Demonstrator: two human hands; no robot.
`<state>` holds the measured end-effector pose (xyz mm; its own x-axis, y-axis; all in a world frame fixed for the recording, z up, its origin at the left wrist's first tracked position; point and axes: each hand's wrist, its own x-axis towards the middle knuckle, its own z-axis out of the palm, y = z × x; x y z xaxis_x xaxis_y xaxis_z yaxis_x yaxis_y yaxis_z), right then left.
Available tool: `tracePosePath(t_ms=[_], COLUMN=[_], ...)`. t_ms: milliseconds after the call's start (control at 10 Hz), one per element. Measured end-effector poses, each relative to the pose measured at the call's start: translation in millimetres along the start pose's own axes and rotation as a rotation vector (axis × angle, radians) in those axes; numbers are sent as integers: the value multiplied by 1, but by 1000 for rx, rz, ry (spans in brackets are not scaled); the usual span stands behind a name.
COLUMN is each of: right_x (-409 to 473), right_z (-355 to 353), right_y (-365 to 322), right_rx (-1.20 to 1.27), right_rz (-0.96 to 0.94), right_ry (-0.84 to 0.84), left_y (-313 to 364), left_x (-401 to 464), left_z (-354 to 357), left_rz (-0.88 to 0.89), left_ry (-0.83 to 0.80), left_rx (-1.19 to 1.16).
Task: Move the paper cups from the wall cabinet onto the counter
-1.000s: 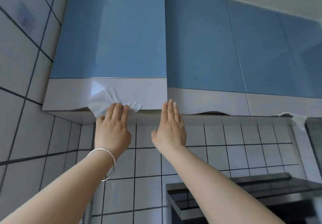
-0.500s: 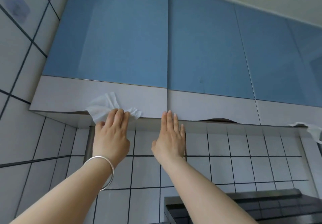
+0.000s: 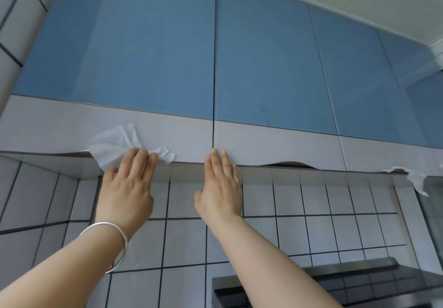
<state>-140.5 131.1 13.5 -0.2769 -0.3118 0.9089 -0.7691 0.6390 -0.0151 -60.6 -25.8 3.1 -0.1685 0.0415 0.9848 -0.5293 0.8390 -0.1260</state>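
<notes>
Opening step: left hand (image 3: pixel 124 187) and right hand (image 3: pixel 219 187), both flat-fingered and gripping nothing, touch the shut wall cabinet doors' (image 3: pixel 167 137) lower edge; paper cups unseen, presumably inside; next, likely hook fingertips under and pull.

Wall cabinet doors (image 3: pixel 148 51): glossy blue panels, smooth, faint reflections. Lower door band (image 3: pixel 275 139): pale grey, satin-smooth. Tissue (image 3: pixel 112 144) at the door edge: thin white paper, crumpled, embossed. Wall tiles (image 3: pixel 311 199): glazed white ceramic, dark grout. Bangle (image 3: pixel 115 238) on left wrist: polished silver-coloured metal. Dark appliance (image 3: pixel 359 283) below: shiny black top, brushed metal rim.
</notes>
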Motion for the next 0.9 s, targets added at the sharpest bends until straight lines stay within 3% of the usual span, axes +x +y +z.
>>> tracePosePath(t_ms=[300,600,900], right_x=[12,11,3], right_z=[-13,-31,-12], right_y=[-4,-20,-11], right_rx=[-268,-203,-154], right_rz=[-87,23,5], right_ry=[-35,-172,-76], left_y=[1,9,6], left_x=[2,3,0], left_z=[-3,-45,-54], left_rz=[13,-13,43], left_ry=[-22,-224,-375], left_rx=[22,15,92])
